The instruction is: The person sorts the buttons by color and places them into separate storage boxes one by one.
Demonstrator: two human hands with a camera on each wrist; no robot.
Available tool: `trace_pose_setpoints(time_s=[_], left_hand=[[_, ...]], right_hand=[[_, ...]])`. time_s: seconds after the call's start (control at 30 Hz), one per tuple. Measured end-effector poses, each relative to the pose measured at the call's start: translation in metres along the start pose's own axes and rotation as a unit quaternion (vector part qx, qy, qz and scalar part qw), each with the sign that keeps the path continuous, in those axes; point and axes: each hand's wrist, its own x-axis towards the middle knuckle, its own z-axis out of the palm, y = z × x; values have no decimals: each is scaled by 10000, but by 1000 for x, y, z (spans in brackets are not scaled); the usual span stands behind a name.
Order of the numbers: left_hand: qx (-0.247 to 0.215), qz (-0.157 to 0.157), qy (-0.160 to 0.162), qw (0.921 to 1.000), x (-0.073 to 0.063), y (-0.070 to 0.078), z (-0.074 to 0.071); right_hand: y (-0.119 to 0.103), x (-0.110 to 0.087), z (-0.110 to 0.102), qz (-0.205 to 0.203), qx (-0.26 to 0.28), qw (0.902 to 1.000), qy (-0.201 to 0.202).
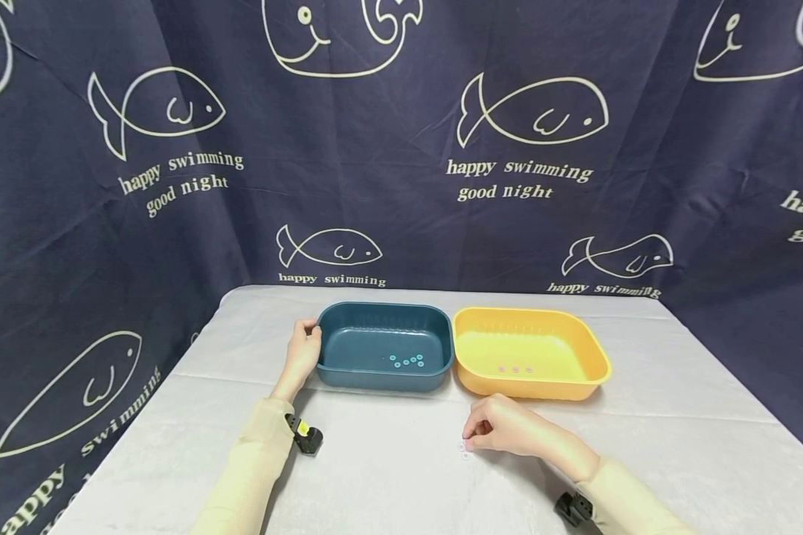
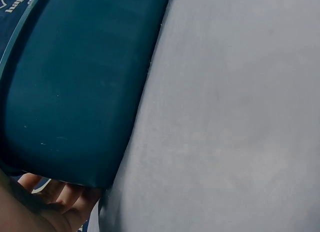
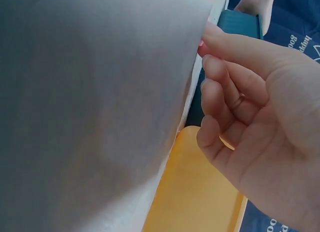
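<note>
My left hand (image 1: 302, 351) grips the left end of a dark teal plastic bin (image 1: 381, 380); in the left wrist view its fingers (image 2: 70, 194) lie against the bin's end wall. Inside that bin are several small light-blue buttons (image 1: 406, 362). My right hand (image 1: 505, 427) is low over the table in front of the yellow bin (image 1: 531, 389), pinching a small pink button (image 3: 201, 43) between thumb and index finger. Close by its fingertips, pale pink buttons (image 1: 465, 455) lie on the cloth. Three pink buttons (image 1: 515, 369) rest in the yellow bin.
Both bins stand side by side toward the back of a table (image 1: 375, 461) covered in white cloth. Behind and beside it hangs a navy curtain (image 1: 415, 200) printed with fish and lettering. Each wrist carries a small black camera (image 1: 308, 438).
</note>
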Motion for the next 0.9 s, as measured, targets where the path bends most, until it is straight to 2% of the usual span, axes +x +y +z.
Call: trace_pose_setpoints(time_s=[0.47, 0.67, 0.9], left_hand=[[3, -25, 12, 10000, 1, -1, 1], [-6, -68, 4, 10000, 2, -1, 1], [26, -75, -22, 10000, 2, -1, 1]], right_hand=[[-1, 0, 0, 25, -193, 9997, 123], [1, 0, -2, 67, -327, 9988, 367], [0, -1, -2, -89, -277, 9978, 590]])
